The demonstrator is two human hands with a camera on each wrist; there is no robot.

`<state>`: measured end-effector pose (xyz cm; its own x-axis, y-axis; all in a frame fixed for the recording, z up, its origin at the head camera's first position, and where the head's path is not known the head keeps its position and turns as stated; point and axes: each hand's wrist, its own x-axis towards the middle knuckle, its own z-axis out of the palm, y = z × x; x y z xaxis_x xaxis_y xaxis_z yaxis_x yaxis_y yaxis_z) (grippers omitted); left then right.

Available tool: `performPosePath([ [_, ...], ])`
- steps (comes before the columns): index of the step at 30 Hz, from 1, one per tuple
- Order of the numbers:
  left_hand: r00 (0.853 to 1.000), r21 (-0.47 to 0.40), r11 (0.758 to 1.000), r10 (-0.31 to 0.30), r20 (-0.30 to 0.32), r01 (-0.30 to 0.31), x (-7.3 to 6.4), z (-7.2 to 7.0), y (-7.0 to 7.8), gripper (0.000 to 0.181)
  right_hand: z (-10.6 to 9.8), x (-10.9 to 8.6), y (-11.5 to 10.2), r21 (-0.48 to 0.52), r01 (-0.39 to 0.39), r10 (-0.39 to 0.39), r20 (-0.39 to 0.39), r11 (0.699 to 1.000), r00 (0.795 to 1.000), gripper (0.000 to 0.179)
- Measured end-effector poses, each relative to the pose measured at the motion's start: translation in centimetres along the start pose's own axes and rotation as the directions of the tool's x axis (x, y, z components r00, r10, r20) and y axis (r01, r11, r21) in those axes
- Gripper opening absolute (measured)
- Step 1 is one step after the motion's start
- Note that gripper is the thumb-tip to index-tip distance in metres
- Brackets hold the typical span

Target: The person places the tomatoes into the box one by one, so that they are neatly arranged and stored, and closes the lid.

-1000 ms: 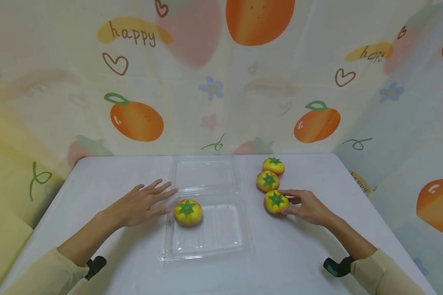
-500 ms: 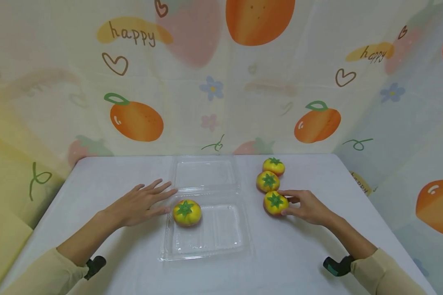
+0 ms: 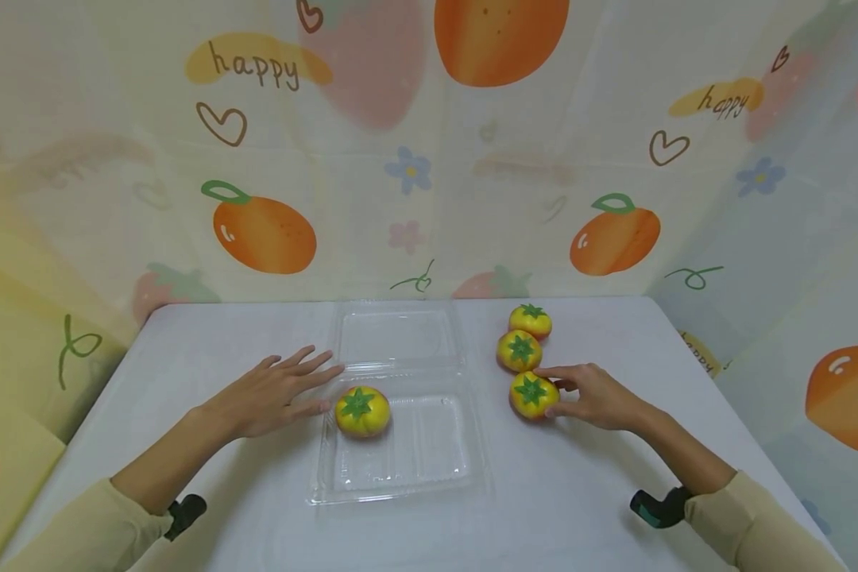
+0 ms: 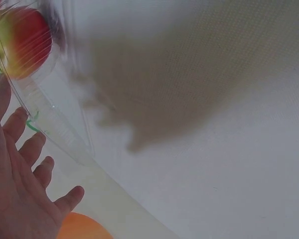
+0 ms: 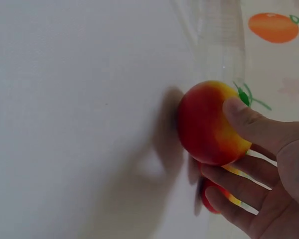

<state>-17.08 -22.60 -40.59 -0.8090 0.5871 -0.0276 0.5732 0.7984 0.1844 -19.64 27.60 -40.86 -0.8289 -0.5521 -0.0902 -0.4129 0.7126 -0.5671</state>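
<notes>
A clear plastic clamshell box (image 3: 429, 485) lies unfolded on the table, its lid (image 3: 399, 338) toward the back. In the left part of its tray sits a round yellow-red toy fruit with a green star-shaped leaf cap (image 3: 362, 412). My left hand (image 3: 279, 396) hovers at the box's left edge, fingers spread and straight, holding nothing. To the right of the box, my right hand (image 3: 600, 399) pinches a matching toy fruit (image 3: 533, 395) between thumb and fingers. The right wrist view shows that fruit's red underside (image 5: 202, 124) close over the tabletop, the thumb near its leaf cap.
Two more such fruits, a middle one (image 3: 519, 350) and a rear one (image 3: 530, 322), stand in a row behind the gripped one. A white cloth (image 3: 257, 508) covers the table. A fruit-print curtain (image 3: 472, 199) rises along its back edge.
The fruit at my right hand has shifted slightly left, and the right hand with it. The fruit in the box moved a touch left in the earlier half second. My left hand stays put.
</notes>
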Motion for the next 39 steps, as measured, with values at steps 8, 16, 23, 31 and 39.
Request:
performPosePath([
  [8,1.0,0.01,1.0,0.007,-0.003,-0.007,0.0,-0.2,0.0,0.061,-1.2,0.6,-1.3,-0.018,0.023,-0.022,0.026,1.0,0.999,0.059],
  [16,1.0,0.001,1.0,-0.003,0.004,0.003,0.0,0.0,-0.1,0.061,-1.7,1.3,-3.4,-0.029,0.089,-0.09,-0.015,0.996,0.996,0.061],
  [23,1.0,-0.014,1.0,0.003,-0.015,-0.004,0.0,0.3,-0.2,0.06,-1.3,1.7,-5.5,-0.026,0.19,-0.191,-0.04,0.982,0.981,0.062],
  [31,1.0,-0.01,1.0,-0.001,-0.005,0.001,0.0,0.3,-0.2,0.061,-0.5,2.8,-8.0,0.034,0.273,-0.273,0.006,0.962,0.962,0.061],
  [39,1.0,0.0,1.0,0.006,-0.003,-0.006,0.0,0.2,-0.1,0.061,0.9,4.1,-10.4,0.06,0.285,-0.291,0.146,0.957,0.946,0.062],
])
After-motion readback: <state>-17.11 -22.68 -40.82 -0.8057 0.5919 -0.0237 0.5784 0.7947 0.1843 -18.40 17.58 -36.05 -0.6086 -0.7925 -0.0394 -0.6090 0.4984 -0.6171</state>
